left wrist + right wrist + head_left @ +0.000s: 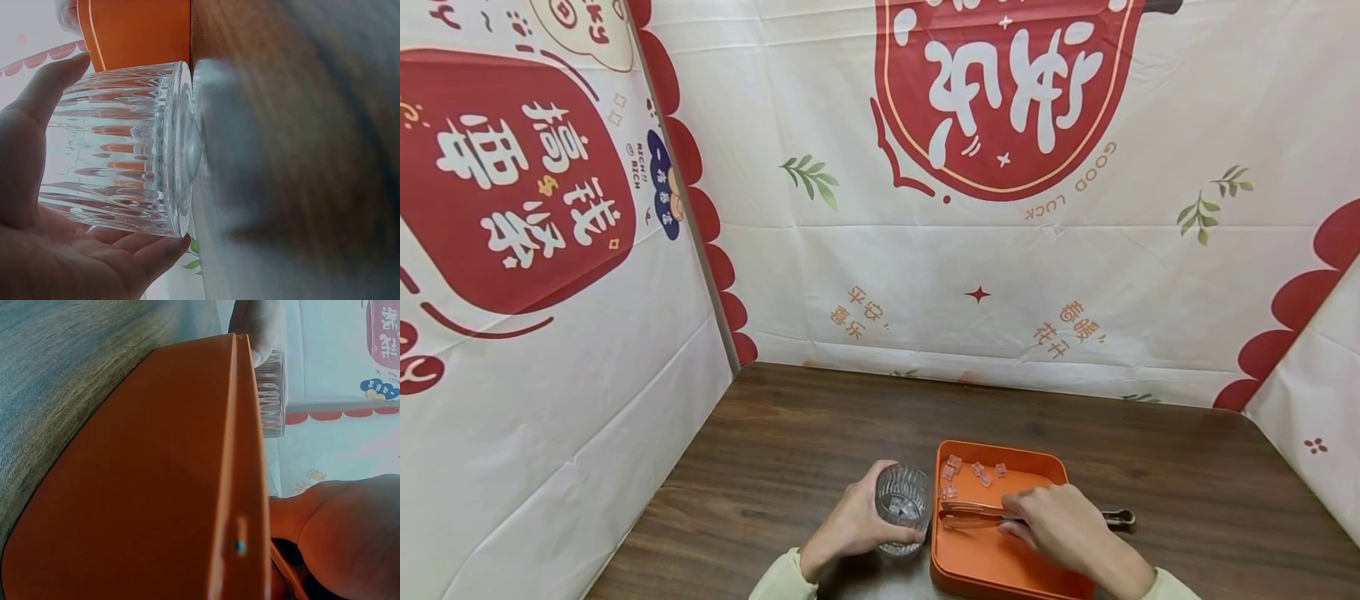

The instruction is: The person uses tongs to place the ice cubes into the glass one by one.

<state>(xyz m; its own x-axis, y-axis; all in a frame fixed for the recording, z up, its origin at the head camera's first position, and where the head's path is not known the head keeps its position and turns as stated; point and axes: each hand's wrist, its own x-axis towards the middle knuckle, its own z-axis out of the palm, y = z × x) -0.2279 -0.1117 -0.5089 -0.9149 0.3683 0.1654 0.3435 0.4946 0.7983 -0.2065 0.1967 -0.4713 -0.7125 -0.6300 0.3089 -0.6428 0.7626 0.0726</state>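
My left hand holds a clear ribbed glass, with the thumb on one side and the fingers on the other. In the left wrist view the base of the glass is close over the table. A few clear pieces show inside it from above. Immediately right of the glass is an orange tray with several small clear cubes in its far left part. My right hand grips metal tongs over the tray. Their tips are spread apart near the left wall, just below some cubes.
A dark brown wooden table lies under everything. White printed cloth with red scalloped trim walls off the back and both sides. In the right wrist view, the tray's tall orange side hides most of its inside.
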